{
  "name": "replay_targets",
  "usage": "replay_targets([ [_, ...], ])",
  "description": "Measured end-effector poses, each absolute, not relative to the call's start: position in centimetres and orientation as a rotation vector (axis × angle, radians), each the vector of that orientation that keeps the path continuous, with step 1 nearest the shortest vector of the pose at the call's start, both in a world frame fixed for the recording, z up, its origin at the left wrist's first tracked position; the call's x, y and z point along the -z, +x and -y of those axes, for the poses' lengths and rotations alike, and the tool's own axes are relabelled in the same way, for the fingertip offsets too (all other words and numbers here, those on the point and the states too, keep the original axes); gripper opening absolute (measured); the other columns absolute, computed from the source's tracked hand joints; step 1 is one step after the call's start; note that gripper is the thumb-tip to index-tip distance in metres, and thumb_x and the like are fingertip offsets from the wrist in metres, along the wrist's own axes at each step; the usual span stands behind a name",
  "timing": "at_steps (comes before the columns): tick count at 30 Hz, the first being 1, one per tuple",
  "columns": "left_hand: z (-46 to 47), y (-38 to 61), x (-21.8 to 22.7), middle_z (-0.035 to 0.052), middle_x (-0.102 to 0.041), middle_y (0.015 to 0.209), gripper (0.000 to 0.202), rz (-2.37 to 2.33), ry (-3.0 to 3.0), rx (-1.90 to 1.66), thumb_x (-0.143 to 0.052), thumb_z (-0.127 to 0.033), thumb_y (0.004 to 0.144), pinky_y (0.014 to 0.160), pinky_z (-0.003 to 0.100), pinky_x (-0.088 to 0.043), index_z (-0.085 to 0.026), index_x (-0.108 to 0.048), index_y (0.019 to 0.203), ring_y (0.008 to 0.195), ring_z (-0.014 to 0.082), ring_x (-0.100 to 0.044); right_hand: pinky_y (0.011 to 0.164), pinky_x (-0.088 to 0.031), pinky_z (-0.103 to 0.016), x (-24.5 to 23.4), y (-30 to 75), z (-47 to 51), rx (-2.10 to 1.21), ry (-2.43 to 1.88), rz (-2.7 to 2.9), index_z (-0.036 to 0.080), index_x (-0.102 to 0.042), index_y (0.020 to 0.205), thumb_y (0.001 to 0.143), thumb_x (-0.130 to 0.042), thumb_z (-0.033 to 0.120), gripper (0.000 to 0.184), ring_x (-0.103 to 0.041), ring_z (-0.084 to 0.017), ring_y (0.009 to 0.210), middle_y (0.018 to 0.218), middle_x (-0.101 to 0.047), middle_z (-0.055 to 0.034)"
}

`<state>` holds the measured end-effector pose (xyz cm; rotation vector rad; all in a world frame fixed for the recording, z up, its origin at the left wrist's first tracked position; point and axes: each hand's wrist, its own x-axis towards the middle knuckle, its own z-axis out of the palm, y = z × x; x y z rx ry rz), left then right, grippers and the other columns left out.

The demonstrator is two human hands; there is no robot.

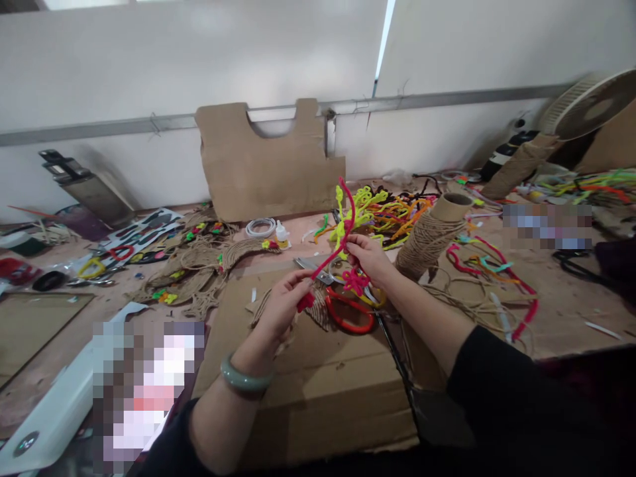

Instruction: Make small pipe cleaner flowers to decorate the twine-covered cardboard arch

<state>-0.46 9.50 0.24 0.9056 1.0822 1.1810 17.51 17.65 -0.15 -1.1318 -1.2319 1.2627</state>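
Observation:
Between my two hands runs a red pipe cleaner, its free end rising above my right hand. My left hand pinches its lower part, where a red bunched piece hangs below the fingers. Higher up, my right hand grips the same strand. A pink looped pipe-cleaner flower shows just under my right hand; whether it is joined to the strand I cannot tell. Beneath the hands, scissors with red-orange handles lie on a cardboard sheet, beside a coiled twine piece partly hidden by my left hand.
A twine-wrapped tube stands right of my hands. Yellow pipe-cleaner shapes and loose coloured strands lie behind. Twine pieces spread to the left, near a small glue bottle. Upright cardboard leans at the wall; a fan is far right.

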Motion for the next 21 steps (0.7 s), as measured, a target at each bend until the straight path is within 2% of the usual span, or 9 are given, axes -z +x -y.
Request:
replay_targets([
  [10,-9.15,-0.25,-0.56,-0.0019,-0.061,0.063,0.041,-0.966,0.873,-1.148,-0.073,-0.027,0.064,0.052,0.018,-0.042,-0.014,-0.058,0.1,0.05,0.006,-0.053,0.04,-0.034,-0.02,0.95,17.25,-17.91,-1.102,-1.142,1.311,0.019,-0.049,0.084,0.06,-0.068,0.033,0.034,-0.043,-0.006,0.045,0.065,-0.054,0.005],
  [15,-9.0,-0.21,-0.42,-0.0011,-0.061,0.064,0.048,-0.914,0.9,-1.096,-0.072,-0.026,0.067,0.052,0.018,-0.041,-0.014,-0.054,0.109,0.052,0.0066,-0.054,0.04,-0.036,-0.021,0.91,17.44,-17.82,-1.11,-1.157,1.347,0.018,-0.051,0.079,0.062,-0.067,0.037,0.029,-0.044,-0.007,0.042,0.056,-0.052,0.0059],
  [21,-8.92,-0.2,-0.14,0.0,-0.061,0.063,0.049,-0.905,0.947,-1.054,-0.071,-0.03,0.068,0.049,0.019,-0.037,-0.015,-0.054,0.112,0.05,0.0074,-0.052,0.04,-0.035,-0.02,0.22,17.44,-17.39,-1.16,-1.145,1.337,0.016,-0.057,0.08,0.062,-0.068,0.037,0.03,-0.046,-0.007,0.042,0.052,-0.053,0.0052],
])
